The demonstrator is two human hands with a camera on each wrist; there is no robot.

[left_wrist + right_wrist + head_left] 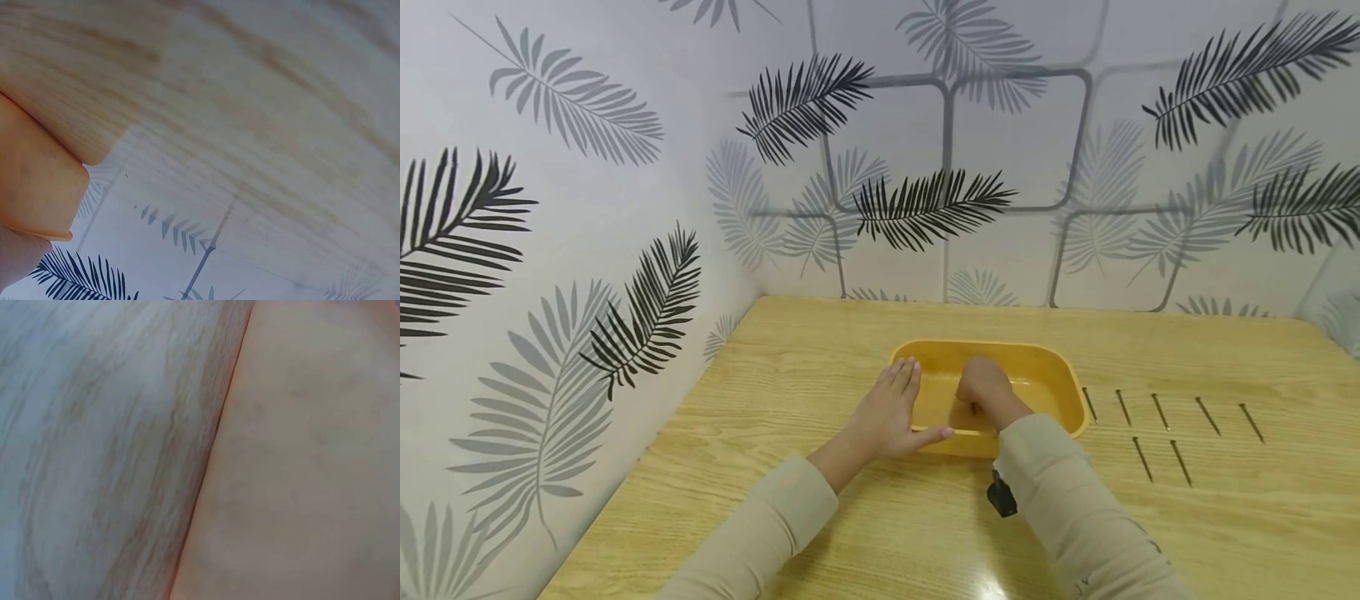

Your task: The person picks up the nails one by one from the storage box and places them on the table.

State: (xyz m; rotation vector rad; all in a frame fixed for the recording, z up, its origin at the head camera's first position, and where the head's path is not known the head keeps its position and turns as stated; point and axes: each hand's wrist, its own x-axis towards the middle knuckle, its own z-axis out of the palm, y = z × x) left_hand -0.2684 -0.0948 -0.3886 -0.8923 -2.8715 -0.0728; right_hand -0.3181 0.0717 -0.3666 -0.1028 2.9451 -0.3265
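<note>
A yellow plastic tub (1060,379) stands on the wooden table. My left hand (891,412) rests on its left end, fingers straight over the rim and thumb stretched along the front rim. My right hand (985,387) reaches down inside the tub with its fingers curled. The back of that hand hides its fingertips, so I cannot tell whether it holds anything. To the right of the tub lie several long, thin dark fasteners with heads, like this one (1160,412) in the back row and this one (1181,463) in the front row. The tub's outer wall (300,462) fills much of the right wrist view.
The wooden tabletop (775,367) runs back to a wall (887,267) with a leaf pattern, and a second wall (572,217) borders it on the left. A small black object (1002,495) shows just below the right sleeve cuff.
</note>
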